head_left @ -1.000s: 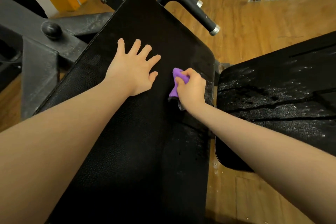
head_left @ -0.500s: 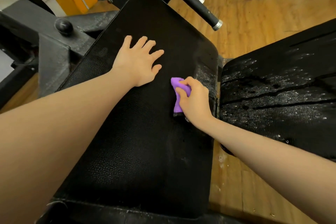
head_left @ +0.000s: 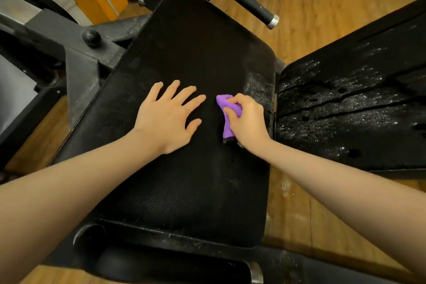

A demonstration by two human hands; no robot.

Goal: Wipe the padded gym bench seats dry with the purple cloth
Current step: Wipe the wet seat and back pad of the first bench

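Cloth: the purple cloth (head_left: 227, 112) sits bunched at centre right of the frame, pressed on the near bench seat (head_left: 184, 180), just inside the seat's right edge.
Right hand: the right hand (head_left: 247, 120) has its fingers curled over the cloth, clenching it against the pad.
Left hand: the left hand (head_left: 169, 114) lies flat at centre frame, fingers spread and straight, palm resting on the dry-looking part of the same seat, holding nothing.
Wet strip: a band of droplets (head_left: 259, 90) shows along the seat's right edge, just beyond the cloth; it looks unwiped.
Second seat: the right-hand bench seat (head_left: 350, 108), at middle right, is covered in droplets and streaks and looks untouched.
Risk, missed edge: the cloth is a small wad, so narrow strokes could leave the wet strip or the rounded corner damp.
Risk, smearing: a bunched cloth may saturate quickly and push water about rather than lift it, especially on the much wetter second seat.
Risk, drips: sweeping outward could flick water into the gap between the seats and onto the wooden floor (head_left: 322, 30).
Risk, re-wetting: the bracing palm could carry moisture back if it slides onto the damp band.
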